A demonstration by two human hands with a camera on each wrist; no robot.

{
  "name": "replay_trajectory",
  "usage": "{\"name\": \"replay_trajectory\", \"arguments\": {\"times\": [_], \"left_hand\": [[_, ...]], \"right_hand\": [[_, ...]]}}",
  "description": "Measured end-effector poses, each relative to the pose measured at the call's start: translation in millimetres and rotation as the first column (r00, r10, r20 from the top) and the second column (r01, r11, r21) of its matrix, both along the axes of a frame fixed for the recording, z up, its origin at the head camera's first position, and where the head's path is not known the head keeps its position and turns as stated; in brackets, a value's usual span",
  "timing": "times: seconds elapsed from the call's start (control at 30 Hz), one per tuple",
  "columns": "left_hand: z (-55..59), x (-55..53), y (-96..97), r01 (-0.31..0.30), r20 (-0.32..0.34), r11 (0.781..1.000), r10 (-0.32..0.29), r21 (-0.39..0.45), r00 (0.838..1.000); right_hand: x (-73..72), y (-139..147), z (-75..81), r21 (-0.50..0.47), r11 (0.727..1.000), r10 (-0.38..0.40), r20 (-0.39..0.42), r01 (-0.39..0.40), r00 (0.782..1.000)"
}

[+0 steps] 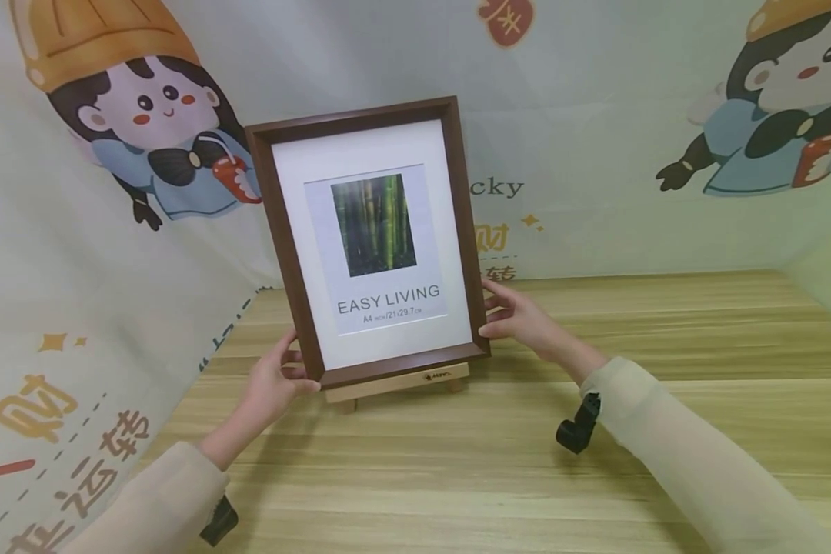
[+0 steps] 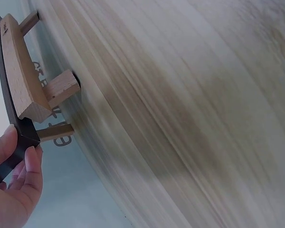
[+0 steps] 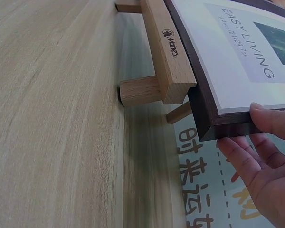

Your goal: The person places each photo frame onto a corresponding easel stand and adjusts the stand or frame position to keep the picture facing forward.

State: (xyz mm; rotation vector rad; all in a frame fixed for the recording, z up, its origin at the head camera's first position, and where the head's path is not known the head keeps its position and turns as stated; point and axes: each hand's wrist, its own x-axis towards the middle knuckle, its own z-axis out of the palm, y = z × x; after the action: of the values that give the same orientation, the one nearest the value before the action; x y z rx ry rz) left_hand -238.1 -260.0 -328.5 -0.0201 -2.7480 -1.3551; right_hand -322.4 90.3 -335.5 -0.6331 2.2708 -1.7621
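A dark brown picture frame (image 1: 467,231) with a white mat and a bamboo picture stands tilted on the ledge of a small wooden easel (image 1: 398,383). My left hand (image 1: 271,385) grips its lower left corner, thumb in front and fingers behind, as the left wrist view also shows on the frame's dark edge (image 2: 12,159). At the lower right side my right hand (image 1: 522,319) holds the edge between thumb and fingers. In the right wrist view the frame's bottom edge (image 3: 199,71) lies along the easel's ledge (image 3: 168,52). Most of the easel is hidden behind the frame.
The easel stands on a wood-grain table (image 1: 665,354). Behind and to the left hangs a pale cloth backdrop (image 1: 582,100) with cartoon figures and lettering. A black wrist camera (image 1: 578,425) hangs under the right sleeve, another (image 1: 219,523) under the left.
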Motion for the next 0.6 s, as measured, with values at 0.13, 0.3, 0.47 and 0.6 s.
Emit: {"name": "replay_trajectory", "arguments": {"times": [0.13,0.3,0.47,0.6], "left_hand": [[-0.2,-2.0,-0.4,0.003,-0.001,1.000,-0.003,-0.012,1.000],[-0.5,-3.2,-1.2,0.013,-0.001,1.000,-0.013,-0.019,1.000],[-2.0,-4.1,-3.0,0.030,-0.004,0.999,-0.030,-0.032,1.000],[-3.5,-4.0,-4.7,0.055,-0.007,0.996,-0.056,-0.074,0.998]], "right_hand": [[0.1,-0.2,0.7,0.002,1.000,0.000,0.006,0.000,1.000],[0.7,0.1,2.1,0.013,1.000,-0.003,0.010,0.002,1.000],[-0.2,0.1,0.6,0.025,1.000,0.010,0.001,-0.010,1.000],[0.2,0.2,-5.0,0.033,0.999,0.029,-0.017,-0.029,0.999]]}}
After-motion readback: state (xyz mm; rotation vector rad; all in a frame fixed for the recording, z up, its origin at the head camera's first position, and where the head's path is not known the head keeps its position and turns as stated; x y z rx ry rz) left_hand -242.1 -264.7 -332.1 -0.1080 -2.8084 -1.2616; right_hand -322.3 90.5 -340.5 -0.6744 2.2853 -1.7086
